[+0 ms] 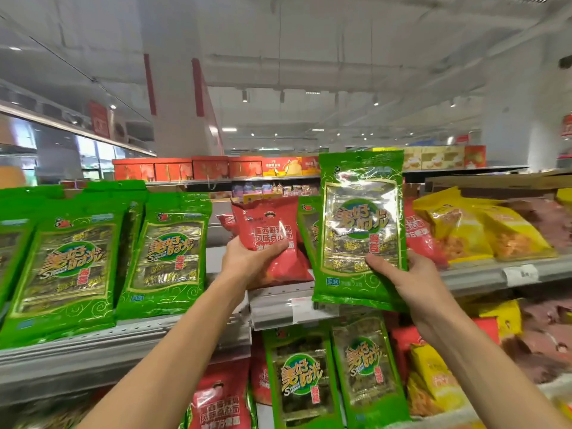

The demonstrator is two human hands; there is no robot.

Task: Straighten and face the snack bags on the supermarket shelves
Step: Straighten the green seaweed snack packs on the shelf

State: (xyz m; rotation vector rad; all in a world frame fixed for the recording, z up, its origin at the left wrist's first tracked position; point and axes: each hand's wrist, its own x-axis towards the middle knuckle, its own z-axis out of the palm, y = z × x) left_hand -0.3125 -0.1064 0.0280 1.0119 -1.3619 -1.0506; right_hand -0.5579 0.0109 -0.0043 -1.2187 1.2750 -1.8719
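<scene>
Two bare forearms reach up: the left hand [247, 261] grips a red snack bag [272, 239], the right hand [411, 280] a green seaweed bag [362, 224], both upright above the top shelf's front edge [278, 300]

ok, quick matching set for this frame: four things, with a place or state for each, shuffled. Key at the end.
Things:
1. red snack bag
2. raised green seaweed bag
3. yellow snack bags
4. green seaweed bags on the left

Places or states:
A. leaning in a row on the upper shelf, left of both hands
B. gripped by the left hand
C. lying on the upper shelf at far right
D. held upright by the right hand, front towards the camera

Pairs: 1-B, 2-D, 3-C, 4-A
</scene>
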